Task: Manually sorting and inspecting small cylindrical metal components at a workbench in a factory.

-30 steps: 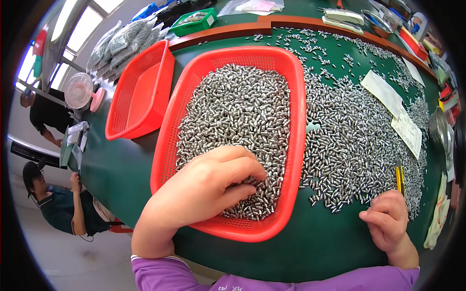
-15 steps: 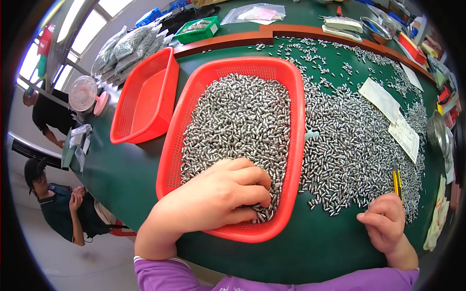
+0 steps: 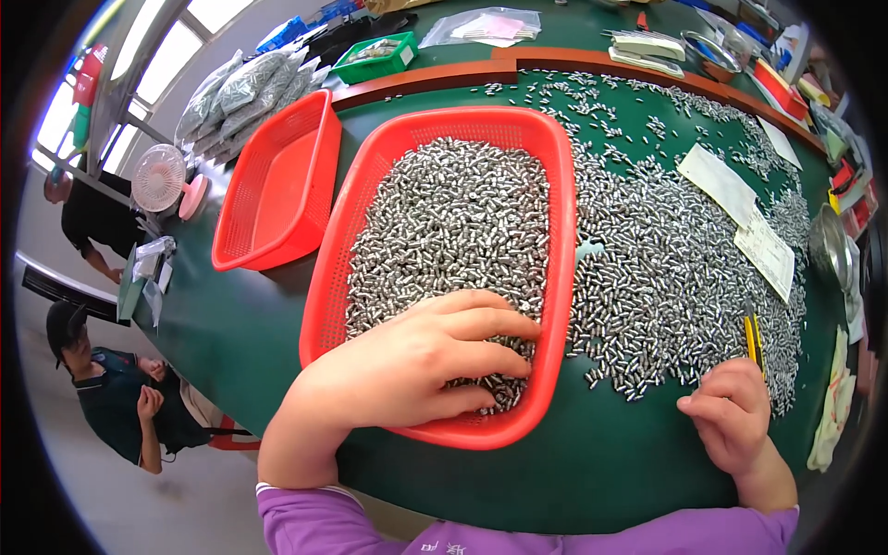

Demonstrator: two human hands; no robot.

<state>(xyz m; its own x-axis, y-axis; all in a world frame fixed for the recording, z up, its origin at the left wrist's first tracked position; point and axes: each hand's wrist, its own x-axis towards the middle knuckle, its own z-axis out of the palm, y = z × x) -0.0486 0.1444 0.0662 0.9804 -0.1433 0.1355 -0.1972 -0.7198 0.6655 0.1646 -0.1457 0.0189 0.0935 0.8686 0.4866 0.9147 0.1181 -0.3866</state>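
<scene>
My left hand [image 3: 421, 356] reaches into the near end of a red perforated plastic basket [image 3: 564, 231]. Its bent fingers are spread apart over the small silver metal pieces [image 3: 453, 222] that fill the basket. The fingertips touch the pieces, and nothing shows gripped. My right hand [image 3: 735, 407] is curled closed at the near edge of a wide spread of the same pieces on the green table. Whatever lies inside its fingers, if anything, is hidden. Just beyond its knuckles, a yellow utility knife [image 3: 756, 342] points away; its lower end is out of sight behind the hand.
A second red basket [image 3: 277, 190] stands at the left. Behind it are stacked plastic bags [image 3: 240, 92], a green tray [image 3: 375, 57] and a pink fan [image 3: 162, 180]. Paper slips [image 3: 717, 185] lie on the loose pieces. A brown wooden rail [image 3: 504, 67] crosses the back. Two people are at left.
My left hand has shifted slightly right and its fingers have stretched and spread more over the pieces. My right hand stays curled in nearly the same place.
</scene>
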